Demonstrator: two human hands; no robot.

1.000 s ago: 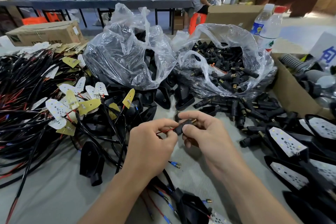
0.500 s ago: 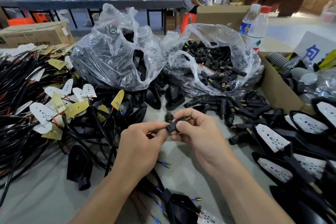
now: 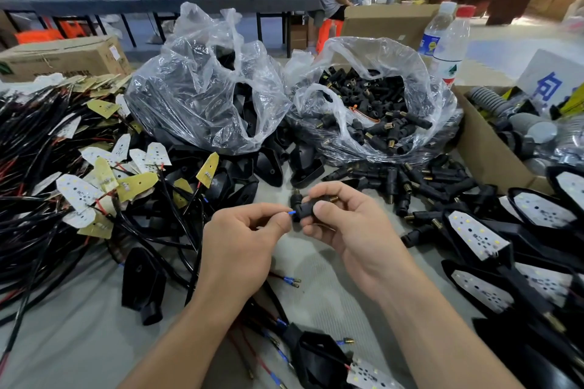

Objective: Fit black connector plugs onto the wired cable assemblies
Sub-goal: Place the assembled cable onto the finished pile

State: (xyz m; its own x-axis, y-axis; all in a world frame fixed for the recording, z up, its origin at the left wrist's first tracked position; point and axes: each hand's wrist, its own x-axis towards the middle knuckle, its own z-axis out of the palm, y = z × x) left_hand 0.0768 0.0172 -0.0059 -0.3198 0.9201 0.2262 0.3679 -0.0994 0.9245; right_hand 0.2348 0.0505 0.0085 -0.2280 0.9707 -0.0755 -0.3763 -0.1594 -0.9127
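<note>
Pinching blue wire, left hand meets right hand's plug.

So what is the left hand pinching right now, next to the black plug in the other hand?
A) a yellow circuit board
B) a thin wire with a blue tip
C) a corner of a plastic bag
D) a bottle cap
B: the left hand pinches a blue-tipped wire, its tip pointing at the end of the black plug that the right hand grips.

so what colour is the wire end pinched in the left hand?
Blue, seen in the head view: the wire end sits at the black plug.
</note>
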